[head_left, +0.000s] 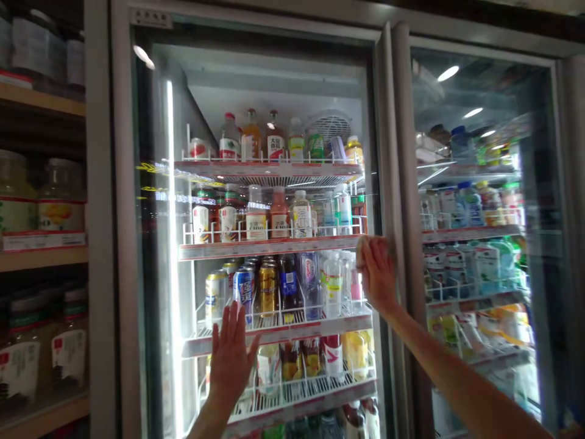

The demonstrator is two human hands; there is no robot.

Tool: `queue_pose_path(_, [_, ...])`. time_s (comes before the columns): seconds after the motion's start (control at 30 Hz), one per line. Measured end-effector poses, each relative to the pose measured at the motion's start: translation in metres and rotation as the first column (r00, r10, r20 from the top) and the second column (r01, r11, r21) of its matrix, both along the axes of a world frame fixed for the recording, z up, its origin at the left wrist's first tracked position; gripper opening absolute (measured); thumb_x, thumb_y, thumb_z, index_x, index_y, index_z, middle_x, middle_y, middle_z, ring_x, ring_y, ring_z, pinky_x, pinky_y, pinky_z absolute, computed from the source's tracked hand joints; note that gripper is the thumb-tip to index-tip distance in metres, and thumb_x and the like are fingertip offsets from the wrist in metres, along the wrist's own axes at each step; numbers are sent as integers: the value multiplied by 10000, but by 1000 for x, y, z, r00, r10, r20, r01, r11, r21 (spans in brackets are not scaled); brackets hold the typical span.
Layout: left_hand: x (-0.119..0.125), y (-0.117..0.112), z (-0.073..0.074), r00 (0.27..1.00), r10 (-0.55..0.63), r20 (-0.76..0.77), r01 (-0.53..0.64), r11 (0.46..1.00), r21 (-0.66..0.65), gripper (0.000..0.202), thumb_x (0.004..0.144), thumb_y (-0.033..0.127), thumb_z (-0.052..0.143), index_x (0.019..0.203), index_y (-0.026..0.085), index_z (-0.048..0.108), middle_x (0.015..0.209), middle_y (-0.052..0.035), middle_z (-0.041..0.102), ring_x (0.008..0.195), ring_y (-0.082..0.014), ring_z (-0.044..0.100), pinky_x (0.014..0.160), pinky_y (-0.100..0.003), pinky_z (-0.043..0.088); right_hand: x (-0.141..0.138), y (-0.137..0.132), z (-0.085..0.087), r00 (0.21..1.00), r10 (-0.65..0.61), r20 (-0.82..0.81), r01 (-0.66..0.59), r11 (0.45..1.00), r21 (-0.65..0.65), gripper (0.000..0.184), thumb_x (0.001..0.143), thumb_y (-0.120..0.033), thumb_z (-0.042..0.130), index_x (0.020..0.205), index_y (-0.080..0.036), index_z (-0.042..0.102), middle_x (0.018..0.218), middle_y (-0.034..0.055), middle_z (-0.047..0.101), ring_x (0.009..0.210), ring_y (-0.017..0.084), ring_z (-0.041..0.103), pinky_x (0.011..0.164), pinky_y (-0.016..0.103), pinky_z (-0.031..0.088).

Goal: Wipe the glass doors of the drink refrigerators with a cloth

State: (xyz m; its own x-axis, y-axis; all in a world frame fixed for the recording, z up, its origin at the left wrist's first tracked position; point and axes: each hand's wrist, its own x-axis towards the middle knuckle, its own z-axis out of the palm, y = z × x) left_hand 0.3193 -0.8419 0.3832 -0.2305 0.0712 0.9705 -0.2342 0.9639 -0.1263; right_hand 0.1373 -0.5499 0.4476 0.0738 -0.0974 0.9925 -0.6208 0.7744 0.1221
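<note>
A glass fridge door (274, 79) in a metal frame stands shut in front of me. My left hand (231, 356) is spread flat at the lower middle of the glass, fingers up and apart, holding nothing. Near the right edge of the same pane, my right hand (378, 274) presses a pale, crumpled cloth (362, 253) to the glass, its fingers over most of it. Behind the pane, wire-fronted shelves (274, 249) carry bottles and cans. A blue can (244, 289) shows just above my left fingertips.
To the right is a second glass door (470, 201) with more drinks behind it, beside the upright metal door edge (404, 183). On the left, wooden shelves (43, 256) hold jars and bottles. Ceiling lights reflect in the glass.
</note>
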Motion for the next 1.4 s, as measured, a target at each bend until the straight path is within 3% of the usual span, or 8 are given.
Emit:
queue_pose_path(0.23, [0, 2, -2, 1000, 4, 13, -4, 1000, 14, 663, 912, 380, 374, 1466, 160, 82, 1492, -138, 278, 1418, -218, 116, 1139, -460, 172, 27, -27, -37, 989, 148, -16, -131, 914, 383, 590, 873, -123, 409, 1433, -259, 280, 1447, 59, 401, 1404, 210, 217, 1128, 467, 223])
queue_pose_path(0.43, [2, 6, -3, 999, -10, 44, 7, 998, 57, 677, 908, 382, 386, 1467, 174, 65, 1499, -139, 260, 1413, -248, 138, 1119, -484, 213, 33, -57, 7, 994, 102, 36, -100, 994, -48, 567, 913, -169, 333, 1461, -205, 193, 1484, 130, 316, 1419, 238, 159, 1099, 508, 234])
queue_pose_path(0.6, [12, -1, 0, 997, 0, 81, 0, 1000, 5, 662, 907, 358, 388, 1467, 181, 81, 1484, -129, 300, 1404, -235, 185, 1125, -452, 213, 49, -92, 21, 978, 201, -64, -159, 902, 401, 522, 923, -209, 357, 1435, -252, 267, 1436, 35, 421, 1420, 193, 153, 1144, 456, 150])
queue_pose_path(0.8, [22, -13, -5, 999, 50, 18, -51, 998, 24, 677, 896, 322, 415, 1464, 152, 89, 1482, -159, 288, 1403, -249, 184, 1111, -463, 240, 64, -118, 47, 985, 166, 54, -173, 968, 182, 538, 901, -215, 365, 1433, -202, 286, 1489, 84, 321, 1413, 250, 169, 1130, 531, 123])
queue_pose_path(0.97, [35, -25, -16, 993, 84, 84, -87, 996, 34, 642, 895, 308, 405, 1457, 163, 131, 1467, -162, 319, 1383, -258, 244, 1085, -482, 287, 86, -141, 32, 948, 319, -18, -223, 700, 678, 585, 881, -262, 423, 1440, -232, 253, 1494, 11, 323, 1409, 192, 177, 1161, 468, 122])
queue_pose_path(1.17, [58, -46, -16, 986, 150, 78, -157, 983, 96, 604, 900, 330, 379, 1445, 164, 180, 1463, -161, 331, 1373, -265, 273, 1058, -491, 328, 93, -167, 61, 972, 229, 54, -233, 908, 348, 547, 888, -222, 404, 1423, -176, 301, 1507, 84, 281, 1411, 260, 165, 1136, 536, 124])
queue_pose_path(1.33, [78, -64, -27, 981, 171, 96, -184, 972, 147, 576, 898, 306, 372, 1436, 163, 223, 1460, -158, 339, 1361, -263, 303, 1070, -486, 312, 112, -191, 31, 901, 433, -12, -273, 590, 760, 569, 856, -206, 446, 1411, -209, 320, 1474, 17, 362, 1407, 180, 188, 1160, 437, 146])
queue_pose_path(1.4, [85, -73, -32, 976, 198, 89, -210, 965, 159, 579, 903, 318, 360, 1439, 157, 210, 1452, -163, 351, 1352, -266, 319, 1060, -488, 326, 115, -199, 36, 908, 419, 6, -296, 630, 719, 575, 851, -188, 446, 1411, -212, 319, 1473, 29, 363, 1404, 185, 197, 1155, 453, 135])
